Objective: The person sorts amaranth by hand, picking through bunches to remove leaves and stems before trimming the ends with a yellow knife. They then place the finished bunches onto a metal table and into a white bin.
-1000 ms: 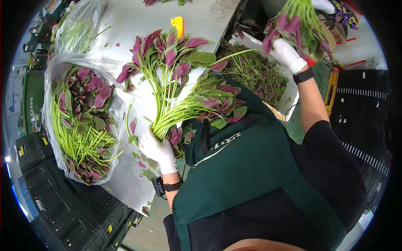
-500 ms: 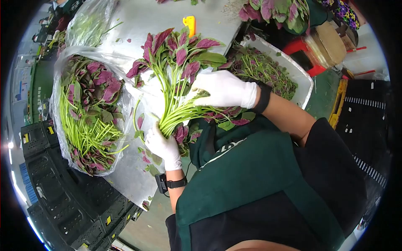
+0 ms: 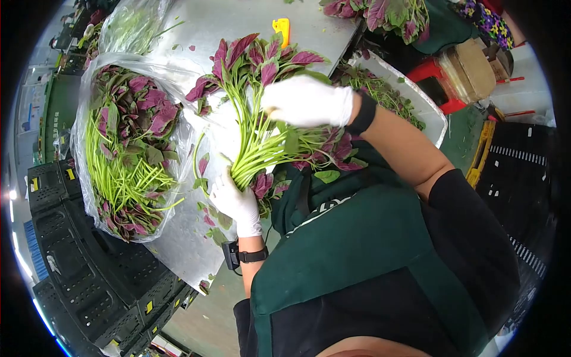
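In my gloved left hand [image 3: 235, 199] is a bunch of red amaranth [image 3: 253, 143], gripped round the gathered lower ends of its pale green stems. The purple-and-green leaves fan out away from me, and some stems bend off to the right. My gloved right hand [image 3: 306, 102] hovers over the right side of the bunch, close to its upper stems. Motion smears its fingers, so I cannot make out whether they hold anything. On the left, a clear plastic bag [image 3: 83, 134] lies open, filled with more amaranth [image 3: 128, 160].
A yellow tool [image 3: 282, 31] rests on the metal table [image 3: 208, 24] beyond the leaves. A white bin [image 3: 437, 119] with greens stands at the right. Another person's arm [image 3: 505, 12] shows at top right. Black crates [image 3: 89, 256] line the left side.
My right hand has risen slightly and moved a little left over the bunch. The left hand keeps its hold on the stems. The view has shifted slightly.
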`<state>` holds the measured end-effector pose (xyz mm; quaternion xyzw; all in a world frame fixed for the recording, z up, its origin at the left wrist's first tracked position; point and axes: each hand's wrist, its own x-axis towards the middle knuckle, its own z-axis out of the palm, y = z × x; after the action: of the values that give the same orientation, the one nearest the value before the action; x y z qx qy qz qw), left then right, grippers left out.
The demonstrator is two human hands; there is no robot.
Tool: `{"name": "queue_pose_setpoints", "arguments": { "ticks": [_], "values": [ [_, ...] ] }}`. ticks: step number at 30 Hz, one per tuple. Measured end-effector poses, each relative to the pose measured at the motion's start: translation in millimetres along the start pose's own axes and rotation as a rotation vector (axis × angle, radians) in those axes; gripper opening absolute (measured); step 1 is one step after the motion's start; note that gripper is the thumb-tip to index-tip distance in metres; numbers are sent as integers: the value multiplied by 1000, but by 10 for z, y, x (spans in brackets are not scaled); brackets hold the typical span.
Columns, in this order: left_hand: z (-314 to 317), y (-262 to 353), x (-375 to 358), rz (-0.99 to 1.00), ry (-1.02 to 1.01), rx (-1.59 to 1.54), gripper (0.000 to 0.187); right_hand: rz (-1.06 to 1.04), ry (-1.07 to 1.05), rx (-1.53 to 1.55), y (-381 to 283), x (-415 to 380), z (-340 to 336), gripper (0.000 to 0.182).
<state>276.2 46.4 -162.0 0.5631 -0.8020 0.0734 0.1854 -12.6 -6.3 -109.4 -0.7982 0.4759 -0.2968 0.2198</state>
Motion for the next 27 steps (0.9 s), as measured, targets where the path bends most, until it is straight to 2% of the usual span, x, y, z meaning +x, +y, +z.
{"name": "queue_pose_setpoints", "arguments": {
  "ticks": [2, 3, 5, 7, 9, 10, 12, 13, 14, 16, 18, 19, 20, 22, 27],
  "values": [
    [3, -4, 0, 0, -3, -4, 57, 67, 18, -57, 165, -59, -234, 19],
    [-2, -3, -4, -12, -15, -1, 59, 43, 79, -195, 276, -139, -364, 19],
    [-15, 5, -5, -33, -38, 1, 62, 225, 104, -228, 421, -392, -709, 20],
    [-19, 6, 7, -8, -16, -3, 58, 362, 52, -352, 620, -760, -945, 18],
    [-14, 5, 15, 3, -2, -9, 55, 495, 23, -522, 869, -1221, -1004, 15],
    [-10, 5, 13, 2, 0, -11, 54, 633, -43, -606, 905, -1398, -1007, 14],
    [-18, 2, 2, 5, 0, -13, 53, 806, -140, -593, 881, -1669, -978, 18],
    [-23, -1, 2, 9, 2, -14, 53, 806, -74, -614, 795, -1734, -899, 20],
    [-12, 1, 19, 11, 8, -14, 52, 803, -3, -636, 721, -1771, -833, 23],
    [-3, -3, 14, 12, 4, -5, 52, 598, 135, -606, 573, -1622, -714, 20],
    [9, -14, 5, 6, 1, -9, 52, 405, 235, -459, 296, -1236, -562, 15],
    [2, -15, 3, 6, -3, -6, 52, 299, 253, -293, 203, -1060, -456, 13],
    [-3, -13, 4, 4, -5, -3, 53, 167, 245, -249, 95, -879, -381, 12],
    [-4, 0, 0, -5, -10, -2, 53, 34, 187, -127, -50, -612, -219, 12],
    [-9, 13, -3, -22, -9, -3, 54, -28, -103, -142, -121, -412, 28, 15]
  ]
}}
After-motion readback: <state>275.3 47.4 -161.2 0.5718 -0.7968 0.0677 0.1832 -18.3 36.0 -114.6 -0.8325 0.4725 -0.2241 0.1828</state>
